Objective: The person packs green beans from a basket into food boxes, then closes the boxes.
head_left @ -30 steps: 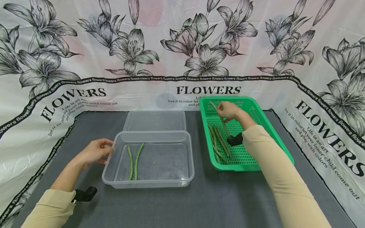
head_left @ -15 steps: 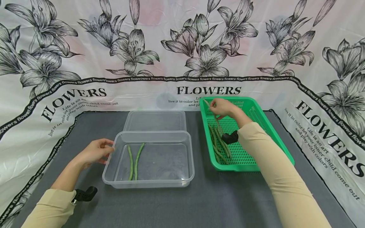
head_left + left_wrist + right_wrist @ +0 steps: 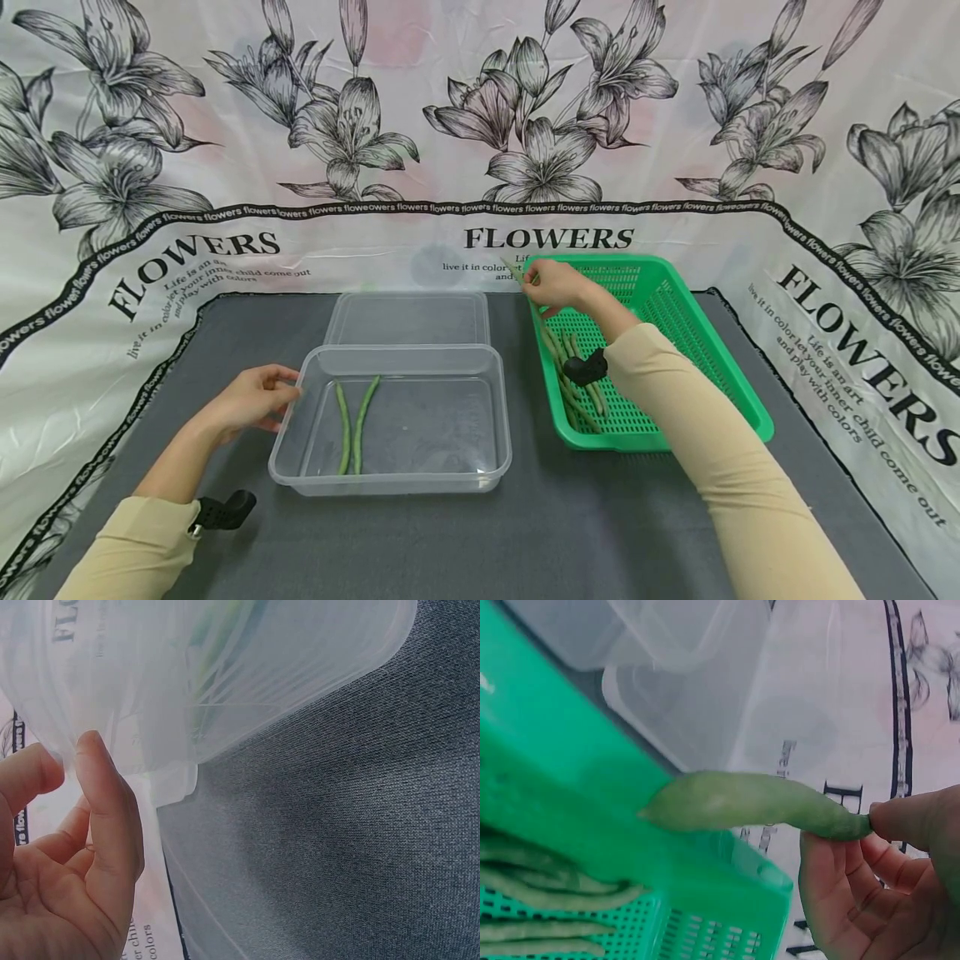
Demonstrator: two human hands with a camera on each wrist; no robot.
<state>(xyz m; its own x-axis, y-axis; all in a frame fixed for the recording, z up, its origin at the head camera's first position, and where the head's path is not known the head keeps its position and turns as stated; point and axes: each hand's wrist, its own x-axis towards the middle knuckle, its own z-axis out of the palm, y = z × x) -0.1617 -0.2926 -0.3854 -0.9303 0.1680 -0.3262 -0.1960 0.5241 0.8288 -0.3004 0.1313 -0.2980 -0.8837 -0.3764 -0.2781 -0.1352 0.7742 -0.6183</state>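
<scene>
My right hand pinches a green bean by one end, over the left rim of the green plastic basket. More green beans lie along that basket's left side, partly behind the wrist camera. At the left, a clear plastic container has two green beans lengthwise on its bottom. Thumb and index finger of my left hand pinch its left rim; the left wrist view shows the rim between these fingertips.
A clear lid lies flat behind the container. Grey cloth covers the table. Behind stands a white curtain printed with flowers and lettering. A black wrist camera sits on the left wrist.
My right hand has moved left across the basket with the green bean, from its inside to its left rim. The left hand and the container have stayed put.
</scene>
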